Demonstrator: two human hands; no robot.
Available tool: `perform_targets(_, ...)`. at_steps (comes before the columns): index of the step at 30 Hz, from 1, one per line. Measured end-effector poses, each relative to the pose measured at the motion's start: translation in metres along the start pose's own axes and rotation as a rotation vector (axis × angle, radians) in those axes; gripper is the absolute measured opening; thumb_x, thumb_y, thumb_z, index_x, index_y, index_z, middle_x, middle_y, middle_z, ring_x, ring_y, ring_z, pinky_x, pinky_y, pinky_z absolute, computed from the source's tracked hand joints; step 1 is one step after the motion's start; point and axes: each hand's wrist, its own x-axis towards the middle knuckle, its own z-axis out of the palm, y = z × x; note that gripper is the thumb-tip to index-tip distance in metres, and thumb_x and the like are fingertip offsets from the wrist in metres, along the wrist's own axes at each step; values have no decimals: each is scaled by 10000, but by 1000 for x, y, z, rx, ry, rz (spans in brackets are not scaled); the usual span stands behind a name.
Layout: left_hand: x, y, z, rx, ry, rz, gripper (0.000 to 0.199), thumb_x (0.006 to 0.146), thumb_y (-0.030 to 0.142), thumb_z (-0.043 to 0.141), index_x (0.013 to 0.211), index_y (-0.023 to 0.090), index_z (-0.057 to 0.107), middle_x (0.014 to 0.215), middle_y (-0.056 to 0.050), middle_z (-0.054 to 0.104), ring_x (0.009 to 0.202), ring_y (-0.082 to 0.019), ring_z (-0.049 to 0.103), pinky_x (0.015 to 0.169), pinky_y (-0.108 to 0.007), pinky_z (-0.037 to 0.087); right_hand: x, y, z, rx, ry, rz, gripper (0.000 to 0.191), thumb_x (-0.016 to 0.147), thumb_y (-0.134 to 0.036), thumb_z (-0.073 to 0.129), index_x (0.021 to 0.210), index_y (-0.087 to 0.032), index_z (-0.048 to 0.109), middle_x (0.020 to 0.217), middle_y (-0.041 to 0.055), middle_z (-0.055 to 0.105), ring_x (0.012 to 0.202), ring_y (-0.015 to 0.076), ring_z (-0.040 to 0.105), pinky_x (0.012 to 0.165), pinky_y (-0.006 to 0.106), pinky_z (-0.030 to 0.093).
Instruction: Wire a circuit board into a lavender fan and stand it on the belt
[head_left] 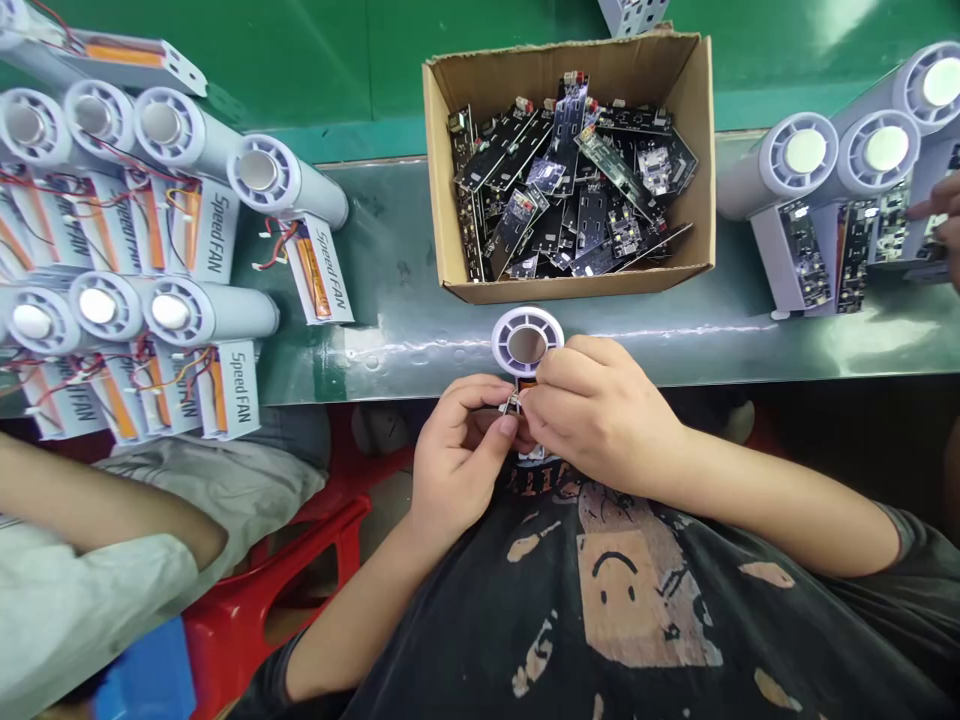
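white fan head (pixel 527 340) sits upright at the table's near edge, its round rim facing up and away, with the rest of the unit tucked behind the hands. both hands close in on a small white-and-metal connector (pixel 512 403): the left hand (pixel 461 455) pinches it between thumb and fingers, and the right hand (pixel 600 415) clenches in from the other side, its fingertips (pixel 541 372) against the same spot. neither grip is released, though the fingers hide exactly how the connector mates.

the unit looks light and its plastic stiff, but the thin wires and small connector seem fragile, so the safest hold is likely on the solid body, not the leads. the smooth rim may slip a little.

on the green table (pixel 390 250), eight other fan units (pixel 202 315) lie at left, one cut by the frame, and three (pixel 806 155) at right, making twelve with the one in hand. the left ones carry red-and-black wires (pixel 277 245) and speed fan cards (pixel 319 270). a cardboard box (pixel 442 170) holds a loose heap of dark circuit boards (pixel 570 190), too tangled to count. a co-worker's fingers (pixel 934 215) reach the right-hand units, and another person's bare arm (pixel 97 500) enters at left.
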Motion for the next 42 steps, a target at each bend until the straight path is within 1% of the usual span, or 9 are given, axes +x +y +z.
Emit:
perform_targets(6,-1,-3,-1,53,-3,56,90,872,203,675,963,202,672,1031,-28,608,732,-86,656,587,-196,599,-1,0,2,-2,-19,-27,336,958,-168,491,644,-168,611,682,18,501,664,155,385,628,312,326)
perform_targets(13,-3,-1,-2,78,-27,80,121,884,138,638,983,200,672,1056,-19,593,592,-53,646,524,-203,591,-3,4,4,95,4,-8,363,969,-167,476,643,-161,636,722,30,574,671,143,461,657,303,394)
perform_targets(17,-5,-4,-4,160,-47,110,165,880,110,630,1003,209,677,1051,-23,604,628,-63,644,528,-197,581,-7,7,7,164,25,16,348,960,-175,497,655,-152,664,695,31,582,661,142,490,652,296,424)
perform_targets(23,-7,-8,-8,358,-56,183,172,872,138,632,1019,217,678,1032,-50,633,924,-176,681,781,-310,607,-8,9,10,179,38,74,331,951,-205,523,660,-157,675,685,35,599,671,146,522,663,284,445)
perform_targets(27,-5,-6,-7,377,-23,200,129,891,216,596,960,209,705,971,-70,653,896,-207,691,762,-330,614,-9,8,15,139,74,89,288,921,-224,561,660,-167,670,662,20,596,658,139,529,652,267,438)
perform_targets(31,3,-15,-11,319,-23,110,176,873,337,617,916,215,736,966,-89,668,838,-229,700,702,-334,627,-9,14,24,83,84,77,147,830,-203,639,691,-184,682,627,1,579,646,143,534,627,264,425)
perform_targets(34,3,-22,-17,242,-61,-26,262,837,432,649,961,225,753,1076,-113,670,878,-257,699,645,-328,628,-10,14,26,62,66,101,119,826,-212,642,718,-193,690,634,3,581,657,148,540,624,267,422)
perform_targets(38,-4,-28,-19,143,-30,-150,369,820,515,643,1074,270,750,1321,-100,594,950,-251,697,726,-330,627,-11,15,26,59,49,124,90,844,-225,644,778,-194,697,694,15,619,691,159,562,652,283,437)
perform_targets(42,-4,-31,-16,102,-7,-200,471,796,544,662,1178,270,699,1328,-88,597,869,-199,697,862,-352,596,-7,20,30,74,22,131,67,857,-234,657,832,-195,705,747,27,645,724,163,576,692,288,454)
